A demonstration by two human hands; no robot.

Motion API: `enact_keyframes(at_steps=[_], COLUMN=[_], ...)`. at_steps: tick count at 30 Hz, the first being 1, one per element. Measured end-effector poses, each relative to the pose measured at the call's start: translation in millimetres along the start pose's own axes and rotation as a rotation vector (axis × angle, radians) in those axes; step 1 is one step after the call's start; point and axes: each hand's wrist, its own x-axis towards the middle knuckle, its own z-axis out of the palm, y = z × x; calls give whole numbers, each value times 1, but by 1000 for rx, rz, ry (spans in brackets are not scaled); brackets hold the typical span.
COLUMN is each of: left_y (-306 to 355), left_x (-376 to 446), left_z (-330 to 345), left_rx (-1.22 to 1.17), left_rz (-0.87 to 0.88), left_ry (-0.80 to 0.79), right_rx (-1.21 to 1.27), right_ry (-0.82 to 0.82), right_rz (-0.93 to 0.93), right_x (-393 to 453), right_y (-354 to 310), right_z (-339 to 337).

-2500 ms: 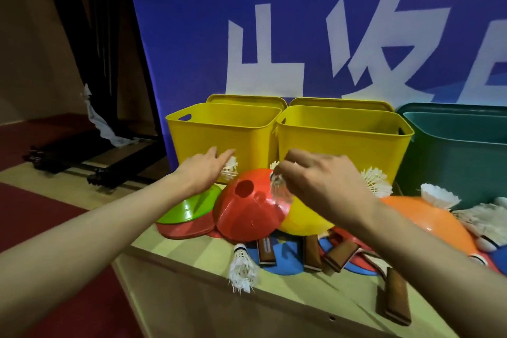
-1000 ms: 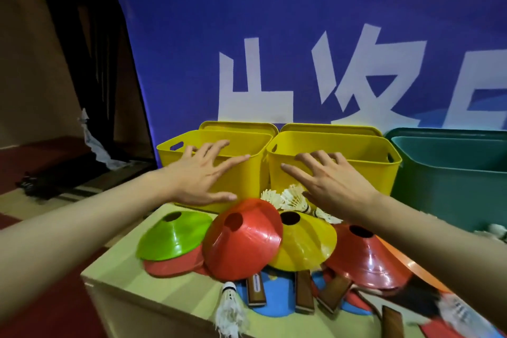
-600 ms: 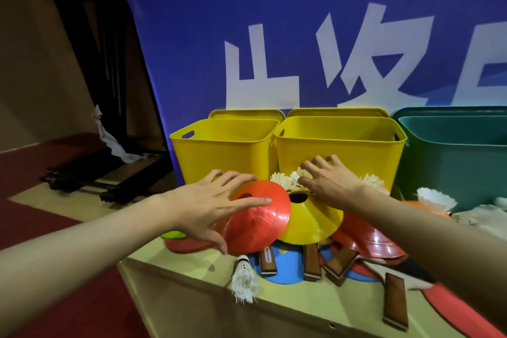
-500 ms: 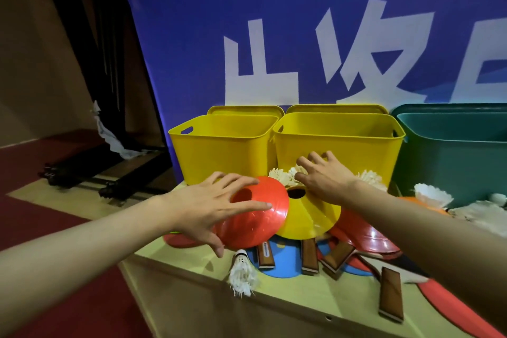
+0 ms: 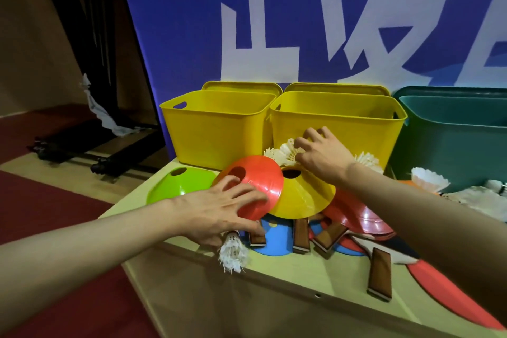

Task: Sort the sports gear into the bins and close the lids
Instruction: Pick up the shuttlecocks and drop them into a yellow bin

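2 yellow bins [image 5: 219, 129] and teal bin [image 5: 452, 140], lidless, contents unseen.

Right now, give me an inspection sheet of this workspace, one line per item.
Surface: pale wooden table, crowded along its back half.
Job's things: two yellow bins and a green bin, all open; yellow lids stand behind. Cones: green cone, red cone, yellow cone. Paddles lie under the cones. Shuttlecocks sit by the middle bin; one shuttlecock overhangs the front edge.
Clutter: white cloth on the floor.
Grippers: left hand grips the red cone's rim; right hand pinches a shuttlecock.
Cables: nothing seen.
Surroundings: blue banner, dark curtain, red floor.
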Motion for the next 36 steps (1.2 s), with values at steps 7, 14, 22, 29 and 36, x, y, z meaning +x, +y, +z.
enact_keyframes(at_steps=[7, 14, 22, 29, 36], left_y=[3, 3, 12, -49, -149], left_x=[7, 2, -5, -25, -17], left_z=[-1, -6, -5, -38, -57], left_rx=[-25, -61, -62, -6, 95], left_rz=[36, 44, 19, -174, -341], left_ry=[109, 142, 139, 353, 434], right_rx=[49, 157, 242, 224, 243], right_ry=[291, 326, 408, 407, 460], right_rz=[-35, -12, 39, 38, 37], right_x=[-28, -43, -54, -56, -42], right_y=[15, 15, 4, 11, 9], right_z=[-13, -39, -54, -65, -75])
